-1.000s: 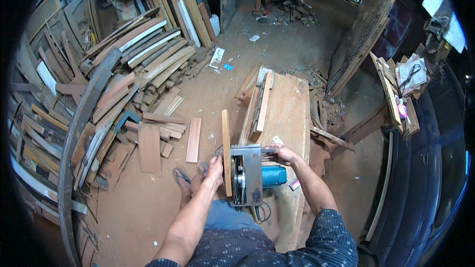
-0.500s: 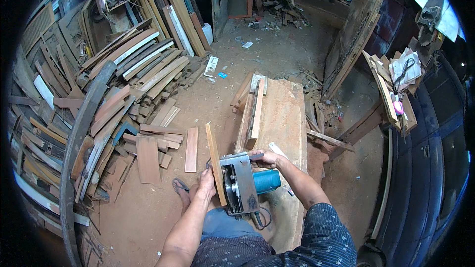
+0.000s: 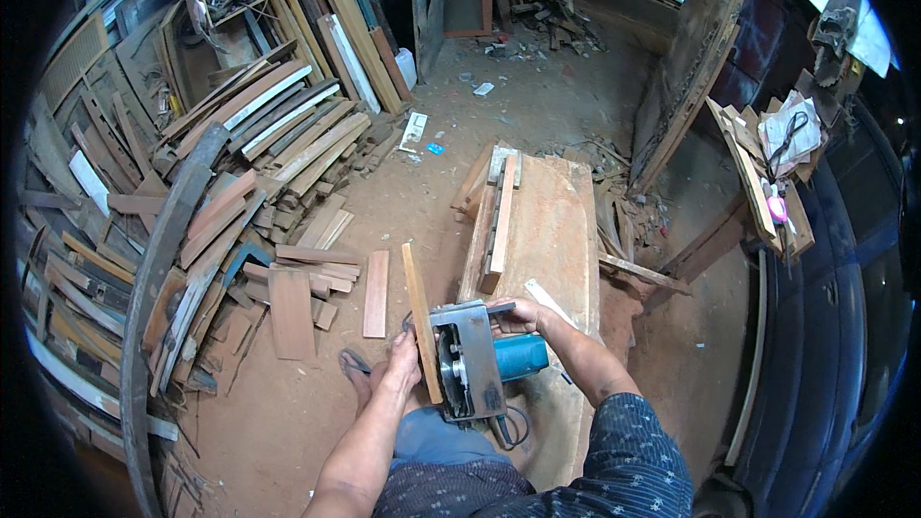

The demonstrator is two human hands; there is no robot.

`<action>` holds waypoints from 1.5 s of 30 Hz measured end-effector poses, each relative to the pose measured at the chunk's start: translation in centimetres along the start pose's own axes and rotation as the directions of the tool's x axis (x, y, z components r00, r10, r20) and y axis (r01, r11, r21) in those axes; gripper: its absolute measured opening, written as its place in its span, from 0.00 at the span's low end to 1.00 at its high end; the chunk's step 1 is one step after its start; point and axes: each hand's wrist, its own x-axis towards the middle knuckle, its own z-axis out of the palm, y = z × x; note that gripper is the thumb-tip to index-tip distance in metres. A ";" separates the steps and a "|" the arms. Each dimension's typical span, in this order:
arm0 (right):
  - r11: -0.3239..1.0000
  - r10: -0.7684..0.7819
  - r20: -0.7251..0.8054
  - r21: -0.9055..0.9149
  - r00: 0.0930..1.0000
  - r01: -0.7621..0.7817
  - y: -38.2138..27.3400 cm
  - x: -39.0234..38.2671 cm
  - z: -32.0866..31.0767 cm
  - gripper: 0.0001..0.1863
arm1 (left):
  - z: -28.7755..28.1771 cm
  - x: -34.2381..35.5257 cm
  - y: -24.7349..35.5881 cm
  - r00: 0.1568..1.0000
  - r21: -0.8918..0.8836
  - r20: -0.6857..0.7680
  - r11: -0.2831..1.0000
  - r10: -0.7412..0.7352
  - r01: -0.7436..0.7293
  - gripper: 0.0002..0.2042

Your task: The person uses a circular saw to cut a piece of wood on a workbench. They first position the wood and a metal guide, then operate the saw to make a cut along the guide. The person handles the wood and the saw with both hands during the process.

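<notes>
A circular saw with a grey metal base plate and a teal motor housing is tipped over in front of me, its blade side turned up and left. A narrow wooden strip stands along the left edge of the base plate. My left hand is closed at the left side of this strip, its fingertips partly hidden. My right hand grips the saw's far right side, by a dark flat bar. The saw's cord loops below the motor.
A wooden workbench stretches ahead on the right, bearing a long batten and a white strip. Stacked offcuts crowd the left floor, behind a curved dark beam. A blue car stands at the far right.
The view has shifted slightly. My right hand's fingers have moved a little at the dark bar; the saw, the strip and my left hand stay nearly as they were.
</notes>
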 end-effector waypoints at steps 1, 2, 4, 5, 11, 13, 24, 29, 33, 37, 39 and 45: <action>1.000 -0.010 -0.018 -0.019 1.000 0.009 0.2 0.1 -0.3 0.20 | -0.4 0.1 -0.2 1.000 0.000 0.006 1.000 0.015 -0.015 0.19; 0.999 -0.020 -0.035 -0.038 0.999 0.018 0.4 0.2 -0.6 0.19 | -0.8 0.3 -0.2 1.000 0.000 0.000 1.000 0.018 -0.018 0.19; 0.997 0.003 -0.044 -0.081 0.999 -0.007 0.8 0.4 -1.2 0.19 | -0.8 0.3 -0.2 1.000 0.003 -0.007 1.000 0.010 -0.010 0.19; 0.993 0.038 -0.030 -0.109 0.999 -0.042 0.7 1.0 -1.5 0.19 | -0.9 0.3 -0.2 1.000 0.000 -0.008 1.000 0.011 -0.011 0.19; 0.973 0.104 0.422 0.145 0.901 -0.180 1.8 4.5 -9.3 0.19 | 0.6 0.1 0.0 1.000 -0.006 0.001 1.000 -0.029 0.029 0.19; 0.967 0.123 0.388 0.160 0.913 -0.199 2.2 4.6 -8.4 0.20 | 0.4 0.0 0.3 0.999 -0.002 -0.004 0.999 -0.039 0.039 0.19; 0.999 -0.019 -0.017 -0.046 1.000 0.018 0.3 0.1 -0.4 0.22 | -1.2 0.3 0.0 0.999 -0.032 -0.030 0.999 -0.030 0.029 0.19; 0.989 0.079 -0.058 -0.124 0.995 -0.086 -0.2 1.2 0.1 0.22 | -1.5 0.2 -0.1 1.000 -0.044 -0.017 0.999 -0.013 0.013 0.18; 0.946 0.210 -0.038 -0.244 0.977 -0.213 -0.9 2.8 -1.9 0.19 | -0.9 0.5 -0.1 1.000 -0.046 -0.021 0.999 -0.016 0.015 0.19; 0.973 0.201 -0.020 -0.115 0.979 -0.202 -0.8 3.4 -0.4 0.17 | -1.2 0.2 0.1 1.000 -0.053 -0.003 0.999 0.010 -0.011 0.18; 0.971 0.240 0.076 -0.027 0.968 -0.239 -0.6 3.7 -0.5 0.17 | -1.1 0.0 0.2 1.000 -0.046 -0.001 0.999 -0.002 0.002 0.18; 0.987 0.148 0.123 0.051 0.981 -0.156 0.6 3.3 -2.1 0.20 | -0.3 0.0 0.5 0.998 -0.081 0.062 0.997 0.007 -0.002 0.17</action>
